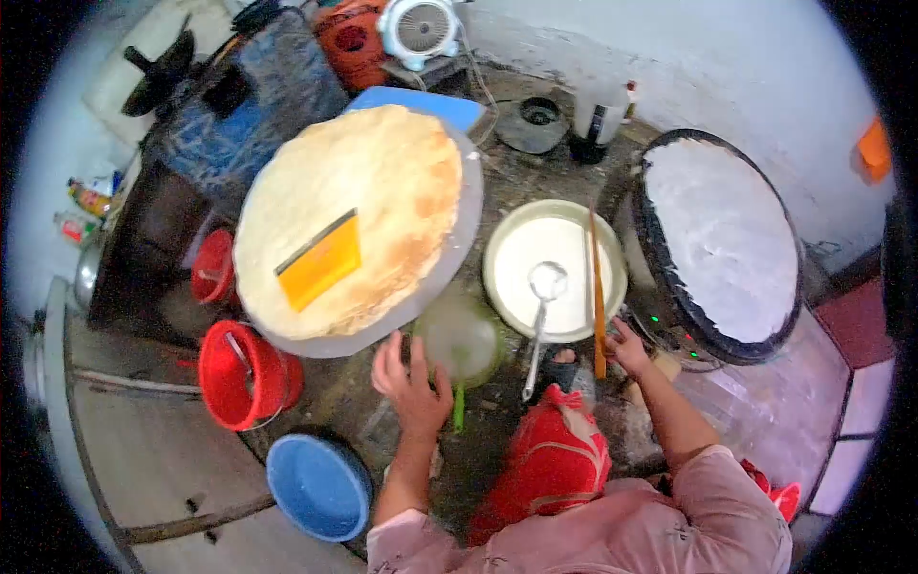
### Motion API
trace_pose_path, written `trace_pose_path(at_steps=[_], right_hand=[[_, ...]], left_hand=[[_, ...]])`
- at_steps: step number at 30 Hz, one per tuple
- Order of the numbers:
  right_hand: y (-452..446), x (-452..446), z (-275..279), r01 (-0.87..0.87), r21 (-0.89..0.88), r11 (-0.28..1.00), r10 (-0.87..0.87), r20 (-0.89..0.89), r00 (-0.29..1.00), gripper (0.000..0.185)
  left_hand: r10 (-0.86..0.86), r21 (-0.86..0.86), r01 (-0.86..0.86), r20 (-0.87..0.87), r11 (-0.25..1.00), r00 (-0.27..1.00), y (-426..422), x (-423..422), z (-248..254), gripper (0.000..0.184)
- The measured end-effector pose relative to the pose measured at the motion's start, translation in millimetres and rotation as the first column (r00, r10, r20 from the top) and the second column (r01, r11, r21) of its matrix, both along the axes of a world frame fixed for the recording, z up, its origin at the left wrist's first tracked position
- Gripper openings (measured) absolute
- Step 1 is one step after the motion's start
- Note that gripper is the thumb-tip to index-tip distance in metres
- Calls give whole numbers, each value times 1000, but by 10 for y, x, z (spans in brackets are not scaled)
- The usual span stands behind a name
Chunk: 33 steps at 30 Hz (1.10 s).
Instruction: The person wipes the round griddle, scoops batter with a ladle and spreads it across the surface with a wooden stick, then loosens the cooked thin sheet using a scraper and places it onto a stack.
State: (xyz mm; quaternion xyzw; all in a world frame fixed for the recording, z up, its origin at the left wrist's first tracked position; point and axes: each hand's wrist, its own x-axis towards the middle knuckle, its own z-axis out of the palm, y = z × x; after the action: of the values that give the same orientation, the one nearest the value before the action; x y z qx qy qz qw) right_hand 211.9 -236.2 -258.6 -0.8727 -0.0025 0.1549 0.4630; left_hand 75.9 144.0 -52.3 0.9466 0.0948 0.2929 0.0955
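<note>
My left hand [415,385] is raised with its fingers spread and holds nothing. Just beyond it is the edge of a stack of thin round flatbreads [382,172], with an orange scraper [325,266] lying on top. My right hand [627,350], fingers apart, is near the front of a round black griddle [658,277] and close to a wooden stick [600,335]. White batter covers the griddle [722,239]. The stick lies across a bowl of white batter [490,277], in which a metal ladle [541,316] rests. Whether my right fingertips touch the griddle I cannot tell.
A greenish strainer or bowl with a green handle [459,407] is beside my left hand. Red buckets [215,383] and a blue basin [287,478] stand at left. Behind are a small fan [421,29], a blue board [459,110] and a dark-based container [588,148].
</note>
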Motion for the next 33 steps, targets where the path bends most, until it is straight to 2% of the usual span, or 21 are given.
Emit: trace_pose_path(at_steps=[3, 4, 5, 6, 8, 10, 11, 12, 13, 15, 16, 17, 19, 21, 23, 26, 28, 30, 31, 32, 33], right_hand=[[54, -132, 142, -92, -345, 934, 80, -48, 996, 51], [110, -186, 456, -136, -318, 938, 77, -193, 978, 48], [-175, -209, -177, -183, -192, 964, 144, -200, 969, 45], [-230, -306, -147, -241, -261, 935, 200, -176, 964, 43], [-365, -482, -195, -274, -327, 904, 240, -142, 960, 41], [-588, -667, -439, -170, -103, 980, 124, -353, 928, 33], [-629, -748, -392, -213, -138, 967, 165, -295, 941, 31], [-702, -858, -348, -239, -180, 954, 194, -238, 952, 29], [-848, -901, -619, -129, -98, 987, 81, -394, 915, 27], [-909, -1071, -491, -39, -103, 994, -7, -411, 911, 28], [-856, -1132, -347, -14, -101, 995, -32, -442, 897, 29], [-828, -1174, -119, 52, -97, 994, -89, -433, 897, 29], [-792, -1275, 347, -133, -180, 975, 74, -302, 951, 31], [-832, -1300, 223, -75, -147, 986, 29, -288, 957, 32], [-788, -1325, 466, -96, -189, 977, 66, -161, 985, 34], [-400, -1248, 1890, -121, -194, 974, 115, -42, 992, 39], [-203, -1200, 2405, -71, -3, 997, 70, 232, 970, 46], [-18, -1092, 2734, 11, -131, 991, 89, 724, 684, 52], [13, -1091, 3059, 4, -196, 981, 156, 794, 587, 52], [6, -1104, 3336, 3, -260, 966, 226, 848, 480, 52], [-12, -1086, 3422, 8, -262, 965, 226, 848, 479, 52]], left_hand=[[116, 96, -125, 92, 988, 989, 416, 155, 519, 49], [69, 83, -83, 160, 993, 985, 667, 239, 571, 52], [103, 131, -117, 112, 984, 988, 886, 321, 637, 57], [100, 142, -117, 123, 983, 987, 1121, 405, 638, 57], [140, 157, -130, -54, 979, 989, 1559, 570, 604, 67], [270, 180, -224, -298, 958, 916, 1762, 681, 669, 73], [235, 214, -159, -396, 964, 888, 1915, 697, 644, 74], [140, 75, -118, -501, 990, 854, 2029, 709, 637, 71], [58, -5, -71, -529, 997, 846, 2146, 747, 609, 68], [-40, 54, 68, -412, 996, 910, 2312, 724, 487, 46], [-1, 111, 68, -521, 992, 854, 2071, 743, 754, 36], [-43, 184, 136, -435, 973, 900, 1923, 738, 859, 33], [-18, 364, 181, -409, 913, 912, 2175, 881, 678, 23], [-115, 429, 174, -161, 886, 980, 1910, 886, 992, 14], [-77, 521, 107, -80, 847, 994, 1700, 901, 1221, 10], [-188, 558, 160, -8, 814, 982, 1005, 915, 1433, 11], [-313, 526, 285, -39, 801, 949, 192, 768, 1669, 9], [-360, 505, 464, -294, 728, 885, -489, 716, 1730, 13], [-530, 551, 559, -231, 620, 816, -815, 645, 1714, 14], [-437, 481, 607, -425, 633, 793, -1203, 533, 1804, 11], [-602, 454, 724, -406, 520, 687, -1369, 539, 1647, 12]])
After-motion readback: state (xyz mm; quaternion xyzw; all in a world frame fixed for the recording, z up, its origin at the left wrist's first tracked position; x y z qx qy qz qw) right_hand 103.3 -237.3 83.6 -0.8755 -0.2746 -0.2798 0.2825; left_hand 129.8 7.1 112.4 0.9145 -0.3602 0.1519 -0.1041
